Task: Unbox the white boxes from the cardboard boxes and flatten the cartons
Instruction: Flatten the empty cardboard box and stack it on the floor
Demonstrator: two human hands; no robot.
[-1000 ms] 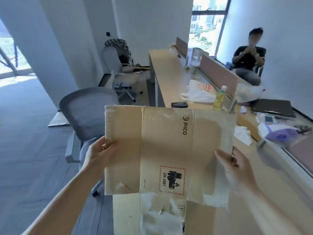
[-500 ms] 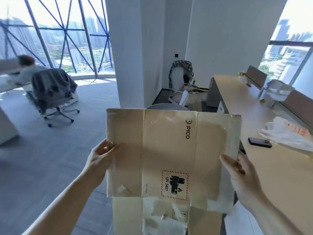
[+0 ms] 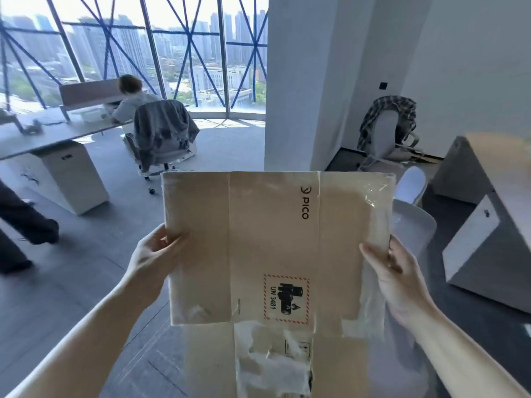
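A flattened PICO carton point(image 3: 275, 248) fills the centre of the frame, held upright between both hands. The left hand point(image 3: 156, 257) pinches its left edge, the right hand point(image 3: 393, 271) its right edge, fingers closed on the cardboard. Its long axis runs top to bottom, flaps hanging below. Brown, creased, with torn tape and a UN 3481 battery label point(image 3: 286, 300).
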